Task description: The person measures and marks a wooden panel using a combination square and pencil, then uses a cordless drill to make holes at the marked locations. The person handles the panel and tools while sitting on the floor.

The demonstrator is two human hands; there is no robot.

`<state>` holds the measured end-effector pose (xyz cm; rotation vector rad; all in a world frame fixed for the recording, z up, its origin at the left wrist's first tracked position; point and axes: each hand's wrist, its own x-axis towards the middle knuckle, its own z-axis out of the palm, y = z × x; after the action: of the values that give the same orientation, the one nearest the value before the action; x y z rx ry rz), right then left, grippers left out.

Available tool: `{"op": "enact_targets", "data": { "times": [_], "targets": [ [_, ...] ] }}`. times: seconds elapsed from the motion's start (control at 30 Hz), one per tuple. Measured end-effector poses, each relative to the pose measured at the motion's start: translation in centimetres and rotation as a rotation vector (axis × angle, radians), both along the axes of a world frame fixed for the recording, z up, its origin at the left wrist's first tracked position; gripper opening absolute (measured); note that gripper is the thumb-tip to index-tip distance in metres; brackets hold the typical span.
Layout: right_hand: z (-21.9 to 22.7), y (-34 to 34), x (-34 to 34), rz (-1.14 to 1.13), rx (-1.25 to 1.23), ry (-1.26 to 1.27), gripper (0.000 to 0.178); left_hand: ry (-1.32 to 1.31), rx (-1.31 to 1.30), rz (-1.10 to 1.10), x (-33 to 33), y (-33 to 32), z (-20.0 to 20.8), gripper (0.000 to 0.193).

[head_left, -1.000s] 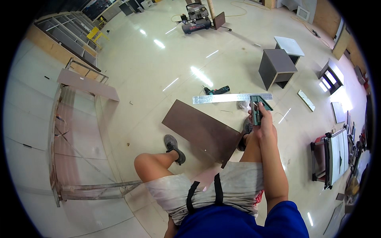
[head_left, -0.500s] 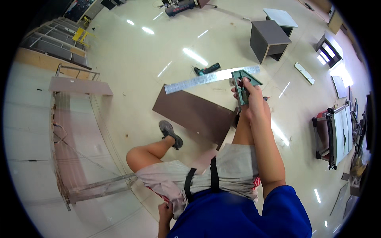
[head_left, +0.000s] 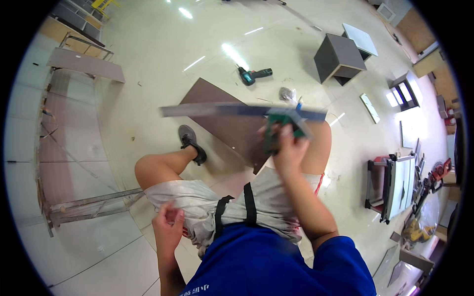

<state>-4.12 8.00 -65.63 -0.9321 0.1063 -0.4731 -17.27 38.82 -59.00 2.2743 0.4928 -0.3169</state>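
Observation:
My right hand (head_left: pixel 290 150) is closed round the green head of a combination square (head_left: pixel 232 111), held over my right thigh. The square's long metal blade runs sideways across the view, smeared by motion, above a dark brown board (head_left: pixel 217 118). That board lies at a slant between my legs, its near end beside my right knee. Near my left thigh, my left hand (head_left: pixel 169 224) is raised with loosely bent fingers apart and nothing visible in it.
A teal and black cordless drill (head_left: pixel 253 75) lies on the floor beyond the board. At the far right stands a dark cabinet box (head_left: pixel 340 56). A folding work stand (head_left: pixel 395 187) is on the right. A metal frame (head_left: pixel 94 200) with a brown panel (head_left: pixel 86 64) occupies the left.
My right hand has brought the square nearer and turned its blade more level. My left hand has come off the shorts, and its fingers have spread. The whole view has shifted.

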Motion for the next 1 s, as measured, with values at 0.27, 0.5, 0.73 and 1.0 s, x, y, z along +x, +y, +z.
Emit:
{"op": "enact_targets", "data": {
  "times": [0.27,0.5,0.73,1.0],
  "targets": [
    [1.7,10.8,-2.4,0.194,-1.037,-0.693,0.038,-0.216,-1.26,0.116,8.5,-3.7,0.1,0.056],
    [2.0,1.2,1.8,0.608,-1.402,-0.246,0.092,-0.666,-1.078,0.295,12.6,8.8,0.8,0.018],
    [-1.4,-15.4,14.2,0.501,-1.47,0.483,0.07,-0.796,0.056,-0.055,22.0,25.3,-5.2,0.011],
    [-22.6,-16.0,25.7,1.258,-1.284,1.113,0.068,0.246,0.423,-0.337,30.7,26.6,-33.9,0.044]
  ]
}}
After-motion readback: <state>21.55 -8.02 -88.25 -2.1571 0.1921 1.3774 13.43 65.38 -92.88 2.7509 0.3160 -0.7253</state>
